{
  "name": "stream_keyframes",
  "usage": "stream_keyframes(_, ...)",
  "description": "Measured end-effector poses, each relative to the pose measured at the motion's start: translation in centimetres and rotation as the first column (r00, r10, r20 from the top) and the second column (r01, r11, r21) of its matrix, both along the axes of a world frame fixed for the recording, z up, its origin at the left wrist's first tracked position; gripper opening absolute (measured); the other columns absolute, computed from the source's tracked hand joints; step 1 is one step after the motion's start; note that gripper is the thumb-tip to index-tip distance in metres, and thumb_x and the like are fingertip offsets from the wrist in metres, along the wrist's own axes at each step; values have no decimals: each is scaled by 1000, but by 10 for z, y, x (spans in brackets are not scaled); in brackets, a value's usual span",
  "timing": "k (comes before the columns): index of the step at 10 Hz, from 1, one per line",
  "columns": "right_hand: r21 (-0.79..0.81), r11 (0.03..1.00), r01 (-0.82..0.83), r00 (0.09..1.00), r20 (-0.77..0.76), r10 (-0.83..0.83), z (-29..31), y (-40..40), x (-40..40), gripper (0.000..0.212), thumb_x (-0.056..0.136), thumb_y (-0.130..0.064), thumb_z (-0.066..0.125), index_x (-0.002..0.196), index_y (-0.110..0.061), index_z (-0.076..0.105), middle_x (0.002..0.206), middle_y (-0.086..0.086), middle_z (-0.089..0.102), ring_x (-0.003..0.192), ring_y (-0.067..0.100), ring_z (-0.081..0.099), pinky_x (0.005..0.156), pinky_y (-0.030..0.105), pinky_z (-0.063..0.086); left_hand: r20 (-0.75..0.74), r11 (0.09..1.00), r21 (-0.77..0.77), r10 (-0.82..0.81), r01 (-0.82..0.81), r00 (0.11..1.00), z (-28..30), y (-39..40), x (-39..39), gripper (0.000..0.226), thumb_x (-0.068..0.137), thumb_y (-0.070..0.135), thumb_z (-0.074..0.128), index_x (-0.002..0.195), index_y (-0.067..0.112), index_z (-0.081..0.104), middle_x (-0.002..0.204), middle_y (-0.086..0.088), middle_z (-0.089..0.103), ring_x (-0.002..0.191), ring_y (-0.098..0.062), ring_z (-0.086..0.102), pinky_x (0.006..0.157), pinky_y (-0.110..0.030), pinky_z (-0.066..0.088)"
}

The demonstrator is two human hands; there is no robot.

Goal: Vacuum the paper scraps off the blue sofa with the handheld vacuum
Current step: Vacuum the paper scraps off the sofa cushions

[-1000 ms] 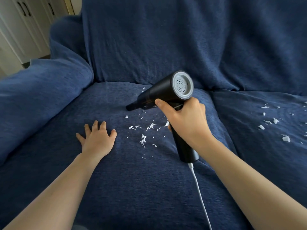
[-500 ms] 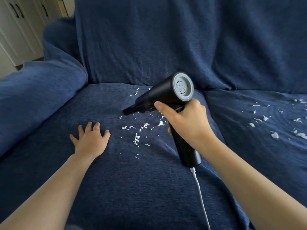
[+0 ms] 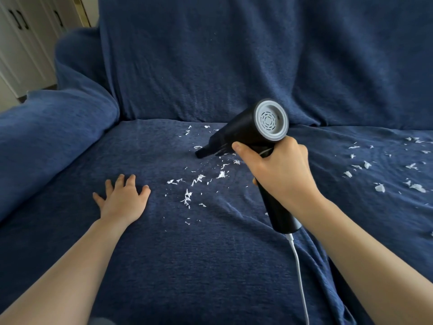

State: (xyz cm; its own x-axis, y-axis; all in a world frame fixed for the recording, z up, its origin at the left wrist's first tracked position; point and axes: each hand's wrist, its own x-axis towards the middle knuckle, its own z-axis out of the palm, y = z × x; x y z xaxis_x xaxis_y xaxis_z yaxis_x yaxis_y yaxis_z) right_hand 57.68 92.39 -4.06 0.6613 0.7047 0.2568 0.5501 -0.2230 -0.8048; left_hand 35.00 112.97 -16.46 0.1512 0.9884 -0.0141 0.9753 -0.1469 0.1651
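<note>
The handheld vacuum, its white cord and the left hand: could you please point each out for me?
handheld vacuum (image 3: 239, 130), head view, on its black barrel.
white cord (image 3: 300, 275), head view, midway down the cable.
left hand (image 3: 121, 202), head view, on its back.

Left hand (image 3: 121, 198) flat on left seat cushion (image 3: 164, 266), paper scraps (image 3: 199, 179) just right of it; vacuum (image 3: 248, 132) in right hand (image 3: 281, 174) above scraps; more scraps (image 3: 379, 170) on right cushion.

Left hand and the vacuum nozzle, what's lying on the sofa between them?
Head view: scattered white paper scraps on the blue sofa between left hand and vacuum nozzle.
</note>
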Motion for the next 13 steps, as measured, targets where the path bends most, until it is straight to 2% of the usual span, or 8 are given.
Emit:
stream_keyframes(2,-12,1000,17,1000,-15,-18,3,-11,4,51,73,-70,64,78,-19,64,74,4,71,93,16,66,65,11,39,4,1000,1,0,0,1000,1,0,1,64,96,53,30,151,22,20,160,-3,11,147,-30,1,113,-63,1)
stream_keyframes(4,-50,998,-45,999,-12,44,10,-19,-9,47,79,-60,73,67,-16,63,57,2,70,75,14,71,77,29,54,3,1000,-10,6,-6,1000,2,1,1,64,96,53,31,152,23,20,161,-2,11,148,-29,0,113,-64,1)
stream_keyframes(6,-55,991,-122,989,-89,117,18,-31,-16,44,80,-54,75,71,-11,67,57,6,72,52,10,70,72,28,58,-4,1000,-5,7,-7,1000,1,2,0,64,96,54,29,151,23,21,160,-3,12,147,-30,1,113,-64,2)
stream_keyframes(7,-59,994,-88,995,-46,85,16,-33,-10,45,80,-55,74,66,-13,64,55,6,71,62,13,71,78,34,59,-10,1000,-4,10,-10,1000,2,1,1,64,96,54,30,151,23,21,160,-3,13,147,-29,2,113,-64,2)
stream_keyframes(8,-60,998,-22,999,-25,21,13,-34,0,48,72,-65,68,69,-18,64,61,4,71,88,22,72,84,34,56,-5,1000,-2,10,-10,1000,1,0,1,64,96,54,30,151,23,21,160,-3,13,147,-30,2,113,-64,2)
stream_keyframes(10,-41,998,37,999,32,-36,15,-40,12,56,64,-73,57,78,-19,64,75,2,72,98,19,67,72,23,43,-5,1000,2,7,-7,1000,1,-1,1,64,96,53,30,151,23,21,160,-3,12,147,-30,2,112,-64,2)
stream_keyframes(12,-76,997,9,1000,20,-7,18,-46,1,50,66,-70,62,67,-20,60,69,2,70,94,19,68,68,18,47,-6,1000,1,11,-11,1000,1,1,1,64,96,55,29,151,23,21,160,-2,12,147,-30,1,113,-64,2)
stream_keyframes(13,-76,996,-50,999,-10,49,20,-51,-6,49,73,-63,71,63,-16,60,56,3,69,72,15,72,77,30,57,-9,1000,1,12,-12,1000,1,0,0,64,96,54,29,151,23,21,160,-2,12,147,-29,2,113,-64,2)
